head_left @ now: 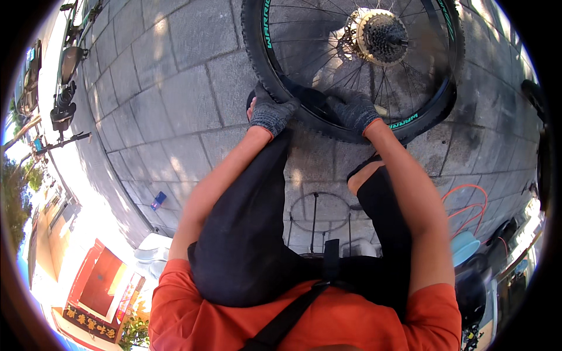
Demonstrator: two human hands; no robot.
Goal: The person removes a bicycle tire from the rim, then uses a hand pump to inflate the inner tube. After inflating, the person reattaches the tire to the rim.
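A bicycle wheel (451,52) with a knobbly black tyre (252,44) lies in front of me, its far edge cut off by the frame. Its cassette (383,38) faces up at the hub, with a pale disc beneath it. My left hand (273,114), in a grey knit glove, is closed around the tyre at the wheel's near left. My right hand (354,111), gloved alike, grips the near side of the wheel, with fingers over the rim. Between the hands a loose-looking black strip (309,100) shows at the rim; whether it is tyre or inner tube I cannot tell.
Grey paving (175,111) surrounds the wheel. A round wire frame (316,196) stands between my legs. An orange hose (485,202) and a light blue basin (464,248) are at the right. A small blue box (158,200) lies at the left, with parked two-wheelers (69,64) beyond.
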